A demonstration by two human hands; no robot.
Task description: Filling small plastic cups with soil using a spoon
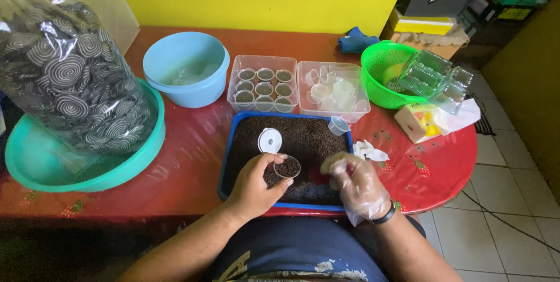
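My left hand (255, 184) holds a small clear cup (287, 167) filled with dark granules, its hinged white lid (270, 140) flipped open above it. My right hand (354, 181), in a thin clear plastic glove, hovers just right of the cup with fingers pinched over something red that I cannot make out. Both hands are above a blue tray (228, 155) full of dark brown granules. An empty small cup (338, 125) rests on the tray's far right corner.
Behind the tray stand a clear box of filled cups (263, 90) and a clear box of empty cups (333, 91). A light blue bowl (186, 69), a teal basin (81, 171) holding a bag of spiral snacks (64, 77), and a green basket (385, 72) surround them.
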